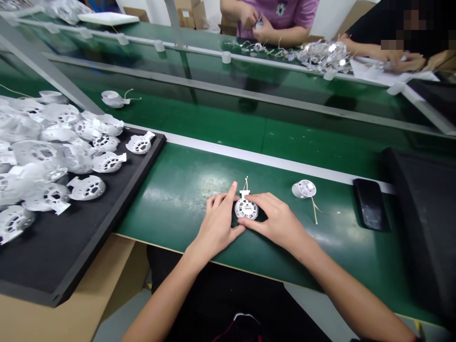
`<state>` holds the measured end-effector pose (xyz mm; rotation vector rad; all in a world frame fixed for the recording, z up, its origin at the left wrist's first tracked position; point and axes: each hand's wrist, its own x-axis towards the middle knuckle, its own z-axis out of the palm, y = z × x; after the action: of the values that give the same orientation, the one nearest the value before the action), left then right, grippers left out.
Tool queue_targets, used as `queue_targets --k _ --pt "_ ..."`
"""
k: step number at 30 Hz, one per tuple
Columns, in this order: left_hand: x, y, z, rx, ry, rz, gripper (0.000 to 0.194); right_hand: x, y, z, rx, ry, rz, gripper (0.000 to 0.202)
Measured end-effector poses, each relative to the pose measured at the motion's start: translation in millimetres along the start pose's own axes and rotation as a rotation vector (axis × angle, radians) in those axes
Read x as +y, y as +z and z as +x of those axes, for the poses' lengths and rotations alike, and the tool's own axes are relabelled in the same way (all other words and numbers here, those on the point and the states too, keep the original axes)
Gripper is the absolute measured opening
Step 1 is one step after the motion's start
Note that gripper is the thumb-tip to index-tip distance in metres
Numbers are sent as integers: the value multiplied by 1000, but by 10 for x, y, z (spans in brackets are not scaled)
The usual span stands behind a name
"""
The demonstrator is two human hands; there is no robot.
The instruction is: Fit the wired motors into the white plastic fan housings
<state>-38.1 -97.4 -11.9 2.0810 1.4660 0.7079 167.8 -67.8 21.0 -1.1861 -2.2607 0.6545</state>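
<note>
A round white plastic housing (246, 208) with a thin yellowish wire at its top lies on the green table (185, 190). Both of my hands grip it. My left hand (218, 222) presses its left side, index finger pointing up beside it. From the right, my right hand (276, 219) curls its fingers around the part. A second white round part (304, 188) with a trailing wire lies just right of my right hand.
A black tray (89, 228) at the left carries several white housings (53, 156). A black phone (370, 204) and a dark object (423, 223) lie at right. Across the conveyor (249, 123), two people handle a pile of small metal parts (320, 53). One white part (114, 99) sits on the belt.
</note>
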Motion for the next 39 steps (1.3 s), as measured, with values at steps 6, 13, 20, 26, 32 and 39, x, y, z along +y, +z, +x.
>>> queue_targets --k 6,13,20,26,32,39 --pt "-34 -146 26 -60 48 -133 93 34 15 53 -48 0 -127 43" --pt "155 -334 277 -123 -220 -544 38 6 -61 -32 152 -110 -35 48" --pt "-55 -399 1425 51 -28 22 50 291 -701 -117 351 335 -499 65" --pt "-336 -629 2174 259 -47 385 49 464 -737 -158 57 194 -482 66" --pt "-115 -580 1515 311 182 259 50 215 -755 -186 129 -189 -248 65" --pt "228 -122 886 -380 409 -103 61 297 -780 -184 248 157 92 12"
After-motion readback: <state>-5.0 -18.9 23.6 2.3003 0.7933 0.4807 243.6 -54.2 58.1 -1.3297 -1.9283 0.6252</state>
